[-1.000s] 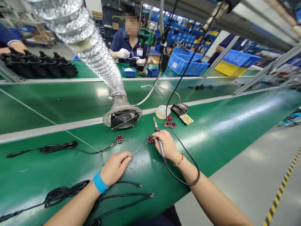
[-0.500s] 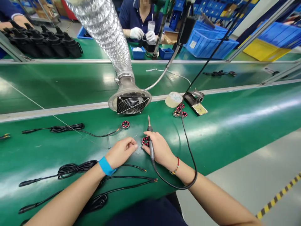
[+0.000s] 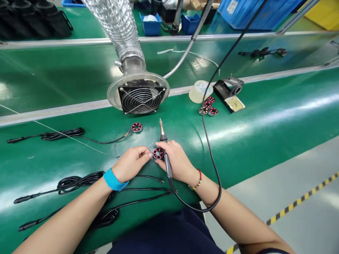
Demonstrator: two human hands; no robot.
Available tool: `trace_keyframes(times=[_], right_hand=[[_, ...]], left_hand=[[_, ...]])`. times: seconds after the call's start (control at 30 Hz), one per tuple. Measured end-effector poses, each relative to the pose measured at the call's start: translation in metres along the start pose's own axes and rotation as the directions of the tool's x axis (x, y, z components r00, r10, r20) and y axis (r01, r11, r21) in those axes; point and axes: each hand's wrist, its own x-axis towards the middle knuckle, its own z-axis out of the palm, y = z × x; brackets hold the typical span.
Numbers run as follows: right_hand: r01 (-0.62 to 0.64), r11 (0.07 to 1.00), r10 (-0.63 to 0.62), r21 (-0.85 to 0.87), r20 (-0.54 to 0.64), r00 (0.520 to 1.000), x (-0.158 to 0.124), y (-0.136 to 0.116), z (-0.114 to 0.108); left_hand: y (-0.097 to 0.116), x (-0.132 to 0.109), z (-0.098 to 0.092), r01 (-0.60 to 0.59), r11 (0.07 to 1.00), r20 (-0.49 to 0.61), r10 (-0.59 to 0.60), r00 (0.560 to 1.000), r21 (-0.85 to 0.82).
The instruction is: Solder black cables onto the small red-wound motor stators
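Observation:
My right hand point(image 3: 176, 160) is closed around a small motor stator point(image 3: 158, 153), a ring with red windings, held between thumb and fingers. A soldering iron point(image 3: 167, 163) is in the same hand, its bare metal tip pointing away from me. Against the left rim of the stator, my left hand point(image 3: 134, 162) is closed in a pinch. A thin solder wire point(image 3: 150, 144) sticks up from its fingertips. Left of the hands lies another stator point(image 3: 137, 127) joined to a black cable point(image 3: 106, 142).
A fume-extractor fan point(image 3: 142, 100) on a foil duct hangs beyond my hands. Several stators point(image 3: 208, 106), a translucent tub point(image 3: 200, 91) and an iron stand point(image 3: 230, 92) lie at the right. Coiled black cables point(image 3: 71, 183) lie at the left. The iron's cord point(image 3: 212, 155) loops over my right forearm.
My hands have come closer together, so the left fingertips now meet the stator's edge. The view has tipped downward and nearer the bench; the co-worker across has left the frame.

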Motion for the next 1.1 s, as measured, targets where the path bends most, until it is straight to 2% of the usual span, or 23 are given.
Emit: trace_keyframes(times=[0.1, 0.23, 0.5, 0.63, 0.73, 0.87, 1.0, 1.1], right_hand=[[0.023, 0.999, -0.023, 0.031, -0.012, 1.0, 0.0014, 0.0013, 0.0008], [0.029, 0.999, -0.027, 0.039, -0.039, 0.999, 0.0015, 0.0026, 0.0023], [0.093, 0.995, -0.094, -0.019, -0.037, 0.995, -0.0014, 0.0006, 0.0021], [0.085, 0.995, -0.089, -0.061, -0.074, 0.993, -0.001, 0.0, 0.0019], [0.049, 0.99, -0.066, -0.136, -0.118, 0.991, -0.0006, -0.0008, 0.0022], [0.075, 0.97, -0.117, -0.229, -0.177, 0.977, 0.0005, -0.0049, 0.0024], [0.076, 0.967, -0.124, -0.244, -0.191, 0.974, 0.0013, -0.0065, 0.0028], [0.034, 0.976, -0.074, -0.213, -0.181, 0.981, 0.0012, -0.0032, 0.0033]], left_hand=[[0.0006, 0.0025, -0.0014, 0.002, 0.994, -0.004, -0.002, 1.0, -0.106], [0.0016, 0.0044, -0.004, 0.027, 0.983, -0.066, -0.04, 0.997, -0.181], [0.0013, 0.0063, -0.0038, -0.005, 0.975, -0.068, -0.011, 0.998, -0.222], [-0.0006, 0.0065, -0.0026, 0.018, 0.956, -0.093, -0.048, 0.995, -0.294], [0.0008, 0.0043, -0.0011, 0.051, 0.967, -0.064, -0.069, 0.996, -0.248], [0.007, 0.0, 0.0005, 0.058, 0.99, -0.012, -0.06, 0.998, -0.127], [0.0081, -0.0015, -0.0003, 0.103, 0.98, 0.085, -0.089, 0.992, -0.17], [0.0036, -0.0004, -0.0016, 0.077, 0.977, 0.112, -0.056, 0.992, -0.199]])
